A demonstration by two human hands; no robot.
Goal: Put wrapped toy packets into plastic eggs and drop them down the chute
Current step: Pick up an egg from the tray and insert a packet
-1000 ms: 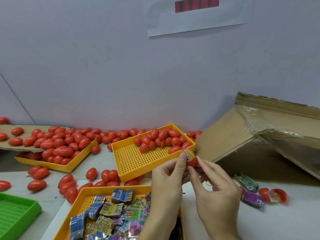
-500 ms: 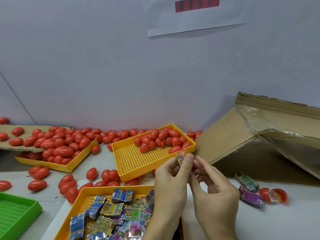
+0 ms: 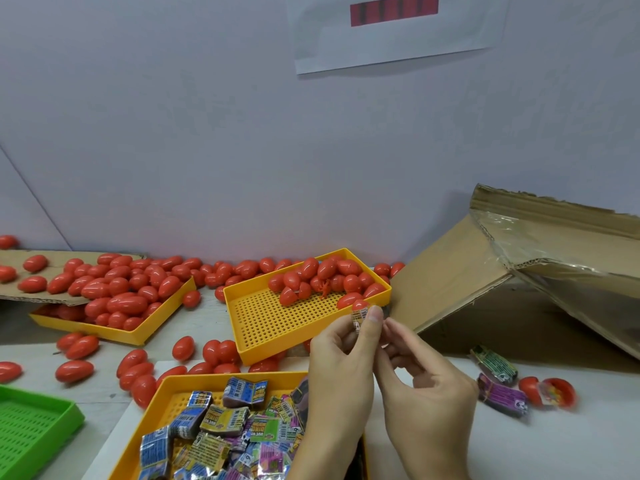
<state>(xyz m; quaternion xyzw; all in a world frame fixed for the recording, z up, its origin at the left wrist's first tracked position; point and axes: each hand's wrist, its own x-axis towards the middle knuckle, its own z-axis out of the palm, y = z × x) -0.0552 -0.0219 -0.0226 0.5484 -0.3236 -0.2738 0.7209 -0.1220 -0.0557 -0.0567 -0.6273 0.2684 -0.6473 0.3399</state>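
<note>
Since before, left hand (image 3: 341, 358) fingers pinch packet (image 3: 358, 317) higher; right hand (image 3: 420, 386) curled, grip unclear; tray (image 3: 263, 327) holds eggs (image 3: 329, 275).

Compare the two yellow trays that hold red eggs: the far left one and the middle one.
The left tray is heaped with red eggs across its whole floor, and cardboard overhangs its far corner. The middle tray holds eggs only along its far side, so its perforated floor shows bare, and nothing covers it. Both are yellow, rectangular and shallow.
</note>
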